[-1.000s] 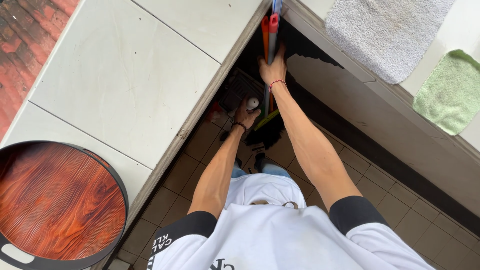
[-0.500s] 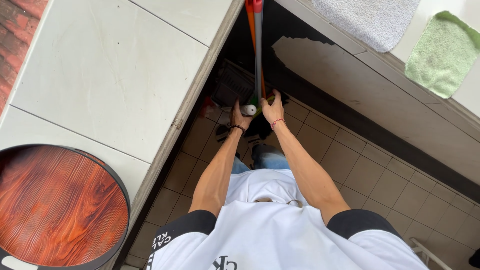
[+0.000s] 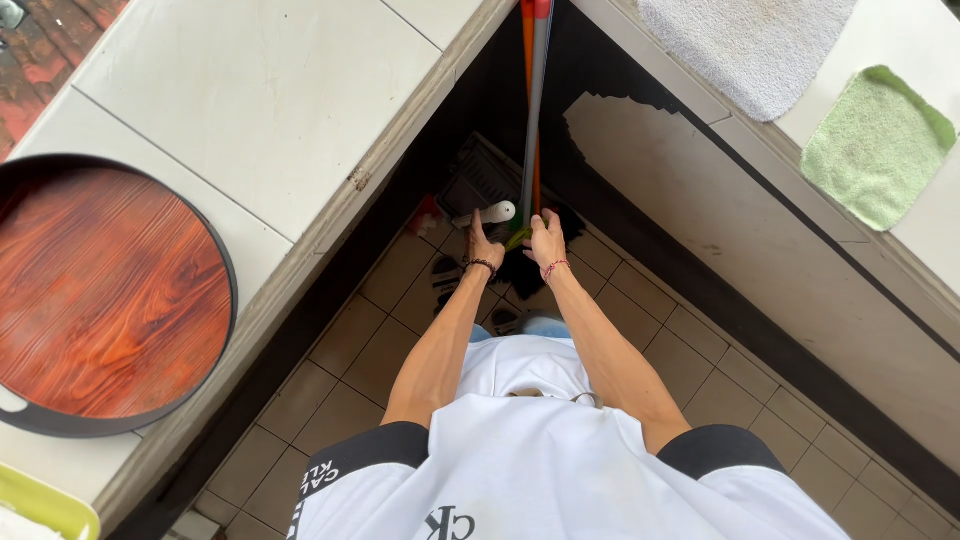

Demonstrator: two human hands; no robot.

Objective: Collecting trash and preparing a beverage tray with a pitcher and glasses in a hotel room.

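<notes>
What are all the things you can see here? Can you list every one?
round tray: one, red-brown wood look with black rim, on the left counter
counter: one, pale tiled, left side
white cloth: one, on the right counter, top
green cloth: one, right counter, beside the white cloth
long handles: a few, orange, red and grey, upright in the dark corner
dustpan: one, dark grey with white handle, on the floor in the corner
floor tiles: many, beige
left hand: near the dustpan's white handle
right hand: at the long handles
</notes>
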